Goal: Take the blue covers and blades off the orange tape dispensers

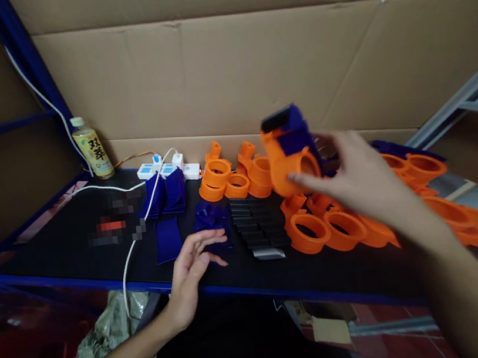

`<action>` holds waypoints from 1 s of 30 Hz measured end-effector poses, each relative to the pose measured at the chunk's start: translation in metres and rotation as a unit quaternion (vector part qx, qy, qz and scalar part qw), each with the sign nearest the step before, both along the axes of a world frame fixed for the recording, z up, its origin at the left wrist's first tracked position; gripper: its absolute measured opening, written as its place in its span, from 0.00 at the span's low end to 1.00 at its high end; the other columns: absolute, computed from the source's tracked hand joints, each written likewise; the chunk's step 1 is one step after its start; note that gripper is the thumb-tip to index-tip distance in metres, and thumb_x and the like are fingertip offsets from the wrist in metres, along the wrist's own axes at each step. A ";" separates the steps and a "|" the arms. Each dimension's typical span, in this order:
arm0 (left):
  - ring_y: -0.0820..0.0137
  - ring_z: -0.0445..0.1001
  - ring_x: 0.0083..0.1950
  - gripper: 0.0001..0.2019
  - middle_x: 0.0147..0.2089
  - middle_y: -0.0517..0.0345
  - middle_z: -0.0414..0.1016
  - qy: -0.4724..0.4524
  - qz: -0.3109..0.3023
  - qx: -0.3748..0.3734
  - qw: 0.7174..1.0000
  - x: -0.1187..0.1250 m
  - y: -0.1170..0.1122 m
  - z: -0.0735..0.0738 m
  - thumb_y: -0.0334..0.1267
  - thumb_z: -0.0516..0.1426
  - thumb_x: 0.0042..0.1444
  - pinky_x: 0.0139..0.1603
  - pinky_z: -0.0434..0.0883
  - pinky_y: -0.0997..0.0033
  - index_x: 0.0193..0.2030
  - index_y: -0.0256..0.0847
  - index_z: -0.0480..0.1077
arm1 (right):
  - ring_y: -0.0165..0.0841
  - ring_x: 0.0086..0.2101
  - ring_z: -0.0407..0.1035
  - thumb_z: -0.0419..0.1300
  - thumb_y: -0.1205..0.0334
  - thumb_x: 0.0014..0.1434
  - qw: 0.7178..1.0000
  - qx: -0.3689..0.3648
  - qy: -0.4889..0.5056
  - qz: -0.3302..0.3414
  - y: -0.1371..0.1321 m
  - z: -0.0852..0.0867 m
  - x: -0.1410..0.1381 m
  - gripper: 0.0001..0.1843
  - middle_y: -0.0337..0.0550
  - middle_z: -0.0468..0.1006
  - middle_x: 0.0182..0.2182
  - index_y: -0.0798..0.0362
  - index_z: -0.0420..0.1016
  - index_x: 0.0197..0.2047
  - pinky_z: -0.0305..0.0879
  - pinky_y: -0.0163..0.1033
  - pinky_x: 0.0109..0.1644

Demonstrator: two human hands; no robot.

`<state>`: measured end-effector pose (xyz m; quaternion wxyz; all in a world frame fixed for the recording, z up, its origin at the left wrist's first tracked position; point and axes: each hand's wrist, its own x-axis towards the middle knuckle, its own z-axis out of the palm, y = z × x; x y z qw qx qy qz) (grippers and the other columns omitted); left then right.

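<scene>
My right hand (349,172) is closed on an orange, blue and black tape dispenser (290,163), lifted above the table. Beneath and behind that hand lie several orange ring-shaped dispenser bodies (309,233), partly covered by my arm. Fingers loosely spread, my left hand (196,256) holds nothing and hovers near the table's front edge. Just beyond its fingertips is a pile of small blue plastic pieces (209,216). Black strips (256,221) lie in rows between the two hands. To the left, curved blue plates stand in stacks (174,191), and a blue plate (168,240) lies in front of them.
A white power strip (166,169) and a white cable (131,253) cross the left side of the black table (74,243). At the back left corner stands a yellow-labelled bottle (93,149). Cardboard (224,74) walls the back. More orange bodies (216,173) stand near it.
</scene>
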<state>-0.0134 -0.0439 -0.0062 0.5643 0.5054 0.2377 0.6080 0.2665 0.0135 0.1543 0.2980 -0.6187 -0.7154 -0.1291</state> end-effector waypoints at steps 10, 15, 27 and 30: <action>0.56 0.71 0.62 0.20 0.63 0.49 0.71 -0.041 -0.023 -0.119 0.992 0.001 -0.029 0.005 0.46 0.59 0.62 0.63 0.68 0.52 0.60 0.49 0.67 | 0.40 0.43 0.74 0.59 0.51 0.65 0.971 -0.046 -0.068 0.226 -0.115 -0.075 -0.106 0.25 0.52 0.75 0.47 0.55 0.65 0.61 0.77 0.44 0.40; 0.65 0.74 0.48 0.16 0.49 0.55 0.75 -0.017 -0.010 -0.162 0.987 0.003 -0.025 -0.003 0.44 0.61 0.61 0.52 0.72 0.66 0.54 0.47 0.69 | 0.37 0.36 0.75 0.55 0.65 0.68 0.966 0.022 -0.121 0.228 -0.101 -0.087 -0.108 0.16 0.48 0.78 0.39 0.60 0.69 0.57 0.74 0.42 0.36; 0.68 0.75 0.39 0.14 0.41 0.57 0.76 0.015 -0.029 -0.172 0.985 0.003 -0.019 -0.002 0.44 0.63 0.58 0.42 0.73 0.68 0.49 0.43 0.71 | 0.40 0.44 0.75 0.48 0.72 0.68 0.955 -0.011 -0.130 0.267 -0.103 -0.106 -0.096 0.20 0.55 0.78 0.47 0.64 0.69 0.59 0.76 0.42 0.39; 0.65 0.77 0.37 0.16 0.47 0.51 0.77 -0.007 -0.035 -0.182 0.983 0.000 -0.023 0.001 0.47 0.61 0.60 0.32 0.76 0.67 0.51 0.42 0.70 | 0.38 0.41 0.77 0.47 0.72 0.68 0.965 0.002 -0.071 0.254 -0.094 -0.106 -0.091 0.19 0.54 0.79 0.44 0.64 0.71 0.57 0.76 0.41 0.39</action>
